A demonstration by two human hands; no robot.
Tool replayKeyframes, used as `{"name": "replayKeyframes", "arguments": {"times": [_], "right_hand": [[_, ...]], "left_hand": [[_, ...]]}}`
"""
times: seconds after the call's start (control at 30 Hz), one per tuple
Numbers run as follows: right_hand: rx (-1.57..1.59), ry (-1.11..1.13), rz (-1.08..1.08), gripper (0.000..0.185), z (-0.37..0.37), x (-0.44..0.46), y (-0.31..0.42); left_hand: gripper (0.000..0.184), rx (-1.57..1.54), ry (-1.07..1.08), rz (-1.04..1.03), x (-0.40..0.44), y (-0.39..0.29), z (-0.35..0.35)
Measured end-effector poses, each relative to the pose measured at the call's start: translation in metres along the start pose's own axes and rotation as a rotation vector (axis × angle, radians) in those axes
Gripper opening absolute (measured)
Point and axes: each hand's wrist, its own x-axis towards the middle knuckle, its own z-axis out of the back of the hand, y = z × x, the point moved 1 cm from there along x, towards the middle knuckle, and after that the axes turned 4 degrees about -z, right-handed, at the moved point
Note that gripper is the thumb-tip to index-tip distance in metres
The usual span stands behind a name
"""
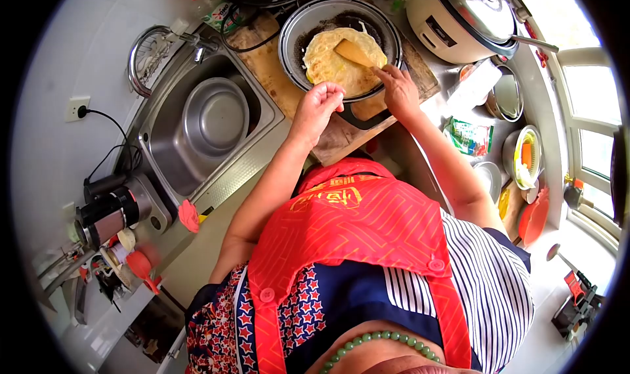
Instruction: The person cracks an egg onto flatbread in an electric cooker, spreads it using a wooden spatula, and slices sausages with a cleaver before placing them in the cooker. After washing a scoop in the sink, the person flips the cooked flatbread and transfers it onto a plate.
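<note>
A round golden-yellow pancake [328, 56] lies in a grey electric pan [289, 49], with darker browned patches around it. My right hand [399, 90] is closed round the handle of a wooden spatula [354, 52], whose flat blade rests on top of the pancake. At the pan's near left rim, my left hand [318, 108] is closed, thumb and fingers drawn together. Whatever it may pinch is hidden. The pan stands on a wooden board [262, 62], and its black handle [362, 117] points towards me.
To the left is a steel sink [164, 138] with a metal basin [213, 115] and a curved tap [136, 59]. A large rice cooker [453, 26] stands back right. Along the right counter are a green packet [469, 136], a basket [523, 154] and an orange-red ladle-like utensil [535, 216].
</note>
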Motion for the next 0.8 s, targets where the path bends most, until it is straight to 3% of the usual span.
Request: {"name": "replayKeyframes", "arguments": {"times": [0.2, 0.33, 0.57, 0.8], "right_hand": [[0.043, -0.083, 0.005, 0.05, 0.011, -0.005, 0.003], [0.048, 0.044, 0.003, 0.052, 0.001, -0.012, -0.011], [0.103, -0.023, 0.045, 0.053, 0.014, -0.024, -0.001], [0.158, 0.095, 0.054, 0.053, 0.008, -0.047, 0.002]], "left_hand": [[0.009, 0.041, -0.017, 0.033, -0.002, 0.008, -0.001], [0.008, 0.033, -0.011, 0.024, -0.001, 0.005, -0.004], [0.008, 0.045, -0.015, 0.015, -0.007, 0.009, 0.007], [0.008, 0.024, -0.011, 0.006, -0.007, 0.007, 0.008]]}}
